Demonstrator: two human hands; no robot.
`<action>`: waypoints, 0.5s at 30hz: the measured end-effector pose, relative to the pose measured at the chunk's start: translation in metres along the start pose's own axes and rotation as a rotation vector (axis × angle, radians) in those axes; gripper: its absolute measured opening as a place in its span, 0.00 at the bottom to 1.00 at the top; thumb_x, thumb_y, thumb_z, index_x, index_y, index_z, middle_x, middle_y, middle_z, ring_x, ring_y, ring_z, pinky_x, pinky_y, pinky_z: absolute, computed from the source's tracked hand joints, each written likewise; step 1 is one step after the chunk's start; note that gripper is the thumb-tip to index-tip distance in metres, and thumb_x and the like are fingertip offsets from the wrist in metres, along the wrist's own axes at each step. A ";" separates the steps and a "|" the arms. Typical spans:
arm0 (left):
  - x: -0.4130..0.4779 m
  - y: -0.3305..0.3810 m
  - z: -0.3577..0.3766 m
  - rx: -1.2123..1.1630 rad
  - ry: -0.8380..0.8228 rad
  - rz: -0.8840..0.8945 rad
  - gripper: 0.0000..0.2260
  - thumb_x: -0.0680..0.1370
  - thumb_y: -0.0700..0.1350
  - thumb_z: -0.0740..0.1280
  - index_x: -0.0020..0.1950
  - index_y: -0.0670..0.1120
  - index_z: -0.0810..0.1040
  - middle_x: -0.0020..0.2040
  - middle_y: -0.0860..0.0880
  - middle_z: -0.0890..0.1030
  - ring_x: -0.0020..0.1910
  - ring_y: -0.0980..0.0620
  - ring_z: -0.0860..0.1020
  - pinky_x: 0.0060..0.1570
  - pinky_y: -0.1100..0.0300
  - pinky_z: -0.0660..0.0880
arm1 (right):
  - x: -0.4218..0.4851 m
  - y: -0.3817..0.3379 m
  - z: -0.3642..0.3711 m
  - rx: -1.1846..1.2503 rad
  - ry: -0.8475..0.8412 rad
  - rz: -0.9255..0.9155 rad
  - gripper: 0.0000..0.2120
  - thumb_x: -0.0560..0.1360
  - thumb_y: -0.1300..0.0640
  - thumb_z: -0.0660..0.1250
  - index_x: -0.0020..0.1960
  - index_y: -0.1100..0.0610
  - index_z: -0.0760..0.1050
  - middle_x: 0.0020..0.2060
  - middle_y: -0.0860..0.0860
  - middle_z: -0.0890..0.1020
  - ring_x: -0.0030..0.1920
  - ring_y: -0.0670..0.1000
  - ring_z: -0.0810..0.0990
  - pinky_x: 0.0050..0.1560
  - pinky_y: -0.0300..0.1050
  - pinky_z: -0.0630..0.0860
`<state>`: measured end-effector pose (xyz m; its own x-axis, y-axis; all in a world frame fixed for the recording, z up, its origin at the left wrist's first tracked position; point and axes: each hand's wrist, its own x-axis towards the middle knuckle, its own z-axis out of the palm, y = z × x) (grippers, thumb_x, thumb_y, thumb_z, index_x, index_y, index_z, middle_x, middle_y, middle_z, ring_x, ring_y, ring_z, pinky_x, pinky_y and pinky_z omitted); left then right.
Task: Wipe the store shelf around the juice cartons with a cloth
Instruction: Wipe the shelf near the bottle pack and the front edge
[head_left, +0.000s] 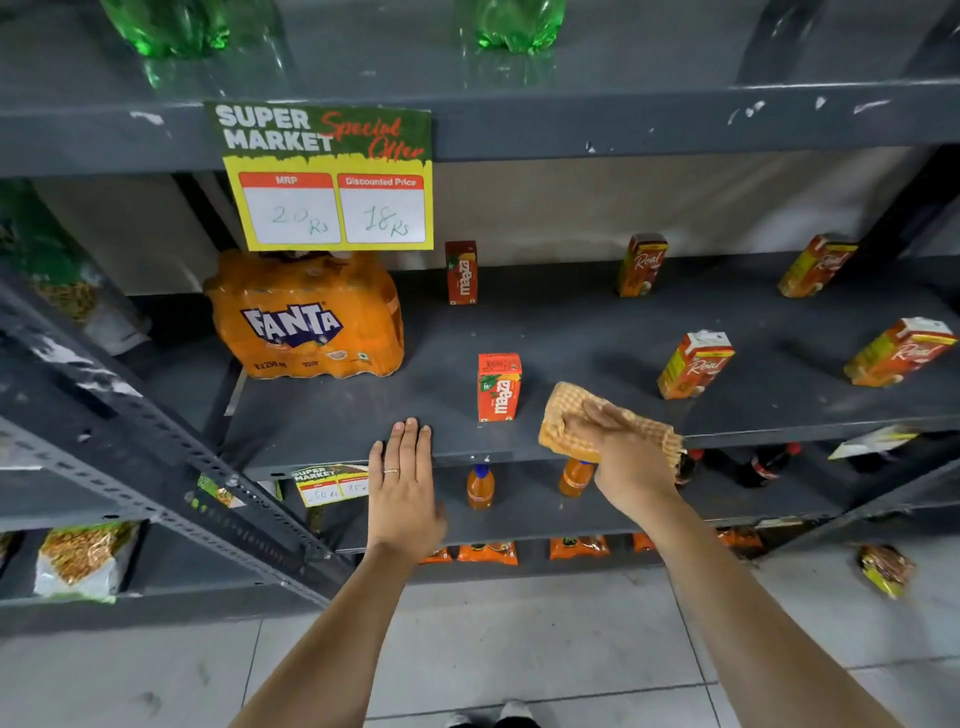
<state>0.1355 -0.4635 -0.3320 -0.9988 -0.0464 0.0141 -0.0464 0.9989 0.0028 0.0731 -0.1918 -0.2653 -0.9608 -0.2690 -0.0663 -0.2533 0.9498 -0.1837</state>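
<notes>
A dark grey shelf (597, 332) holds several small juice cartons. A red Maaza carton (498, 387) stands near the front edge, another Maaza carton (461, 272) at the back. Real cartons stand at the back (642, 265), (815, 266) and nearer the front (695, 365), (901, 353). My right hand (618, 452) presses flat on an orange checked cloth (563, 415) at the shelf's front edge, just right of the front Maaza carton. My left hand (402, 483) rests flat with fingers together, fingertips on the shelf's front edge, left of that carton.
A shrink-wrapped Fanta pack (306, 317) sits at the shelf's left under a hanging price sign (327, 176). Green bottles (511, 23) stand on the shelf above. Orange and cola bottles (480, 486) fill the shelf below. A slotted metal upright (171, 452) runs at left.
</notes>
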 end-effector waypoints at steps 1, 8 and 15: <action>0.000 -0.001 0.000 0.000 0.010 0.004 0.45 0.68 0.49 0.69 0.78 0.41 0.48 0.79 0.41 0.53 0.78 0.43 0.48 0.75 0.44 0.43 | -0.011 0.002 -0.004 0.031 0.018 -0.006 0.34 0.73 0.67 0.62 0.72 0.39 0.64 0.75 0.41 0.60 0.74 0.48 0.61 0.64 0.46 0.71; -0.027 0.053 0.005 -0.252 0.134 0.116 0.46 0.66 0.46 0.73 0.78 0.40 0.51 0.79 0.39 0.52 0.78 0.40 0.45 0.75 0.44 0.41 | -0.066 0.050 -0.048 0.330 -0.207 0.048 0.23 0.73 0.64 0.61 0.56 0.38 0.80 0.57 0.42 0.82 0.56 0.47 0.79 0.56 0.46 0.76; 0.017 0.154 0.000 -0.226 0.152 0.171 0.34 0.77 0.54 0.59 0.78 0.41 0.53 0.79 0.42 0.54 0.78 0.44 0.47 0.75 0.45 0.43 | -0.021 0.063 -0.076 0.514 0.156 -0.100 0.29 0.69 0.74 0.60 0.64 0.51 0.77 0.60 0.47 0.80 0.60 0.47 0.77 0.62 0.36 0.70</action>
<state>0.1112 -0.3109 -0.3316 -0.9775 0.1051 0.1831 0.1432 0.9673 0.2095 0.0686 -0.1147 -0.2007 -0.9500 -0.2901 0.1157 -0.2947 0.7095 -0.6402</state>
